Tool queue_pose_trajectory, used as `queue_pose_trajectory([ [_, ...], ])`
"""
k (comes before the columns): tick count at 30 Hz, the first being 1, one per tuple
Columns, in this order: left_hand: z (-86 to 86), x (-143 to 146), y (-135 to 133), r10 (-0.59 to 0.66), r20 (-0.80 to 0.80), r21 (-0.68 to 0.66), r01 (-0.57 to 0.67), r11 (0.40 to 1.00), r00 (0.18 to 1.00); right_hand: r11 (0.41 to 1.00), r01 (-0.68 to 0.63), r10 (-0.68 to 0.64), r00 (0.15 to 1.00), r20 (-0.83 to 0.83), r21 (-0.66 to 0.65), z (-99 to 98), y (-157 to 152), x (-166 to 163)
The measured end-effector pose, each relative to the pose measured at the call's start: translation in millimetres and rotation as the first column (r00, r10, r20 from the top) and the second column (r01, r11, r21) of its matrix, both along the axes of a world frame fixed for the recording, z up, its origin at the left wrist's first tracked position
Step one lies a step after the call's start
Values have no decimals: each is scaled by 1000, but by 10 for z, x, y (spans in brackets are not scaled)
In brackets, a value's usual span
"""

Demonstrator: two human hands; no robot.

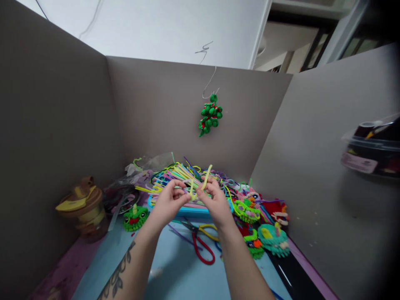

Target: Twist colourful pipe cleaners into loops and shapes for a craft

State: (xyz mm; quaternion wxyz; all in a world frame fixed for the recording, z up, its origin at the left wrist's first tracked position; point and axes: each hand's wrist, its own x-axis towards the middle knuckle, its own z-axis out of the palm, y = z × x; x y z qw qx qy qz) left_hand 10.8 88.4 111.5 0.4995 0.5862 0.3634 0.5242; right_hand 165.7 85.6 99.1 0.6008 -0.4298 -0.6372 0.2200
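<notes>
A pale yellow pipe cleaner (206, 176) is held up between my two hands, with a bend or loop low down between the fingertips. My left hand (172, 198) pinches its left part. On the other side, my right hand (213, 196) grips it with closed fingers, and one straight end sticks up past them. Behind and below both hands lies a heap of many-coloured pipe cleaners (178, 173) in a blue tray (193, 213). Scissors (202, 249) with red handles rest on the light blue table surface (175, 271) beneath my hands, beside a yellow-handled tool (208, 230).
Fuzzy finished pieces sit around: a green one (135, 218) at left, a teal one (273, 239) at right. A brown-lidded jar (90, 212) stands at left. Grey panels (162, 112) enclose the table; a green-and-red ornament (211, 114) hangs at the back, a black container (371, 146) at right.
</notes>
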Motion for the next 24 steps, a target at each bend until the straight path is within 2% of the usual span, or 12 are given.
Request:
queue_pose_trajectory([
  [5,-2,-24,17,20,18,-11,-20,1000,1000,999,-24,26,998,60,-38,15,-25,-15],
  [11,11,-67,6,-74,-7,1,74,997,997,984,-112,121,991,61,-141,9,-30,-33],
  [13,8,-72,16,-49,-24,25,50,998,999,980,-129,134,991,28,-153,-20,-10,-43],
  [16,3,-65,31,95,-55,104,-89,991,994,983,-115,105,992,-73,-141,-77,34,-58],
  [18,6,-55,32,145,-66,130,-136,982,987,986,-103,86,987,-135,-132,-107,60,-63],
  [24,28,4,9,61,-52,41,-59,997,997,984,-98,65,975,-211,-151,-117,73,-89],
])
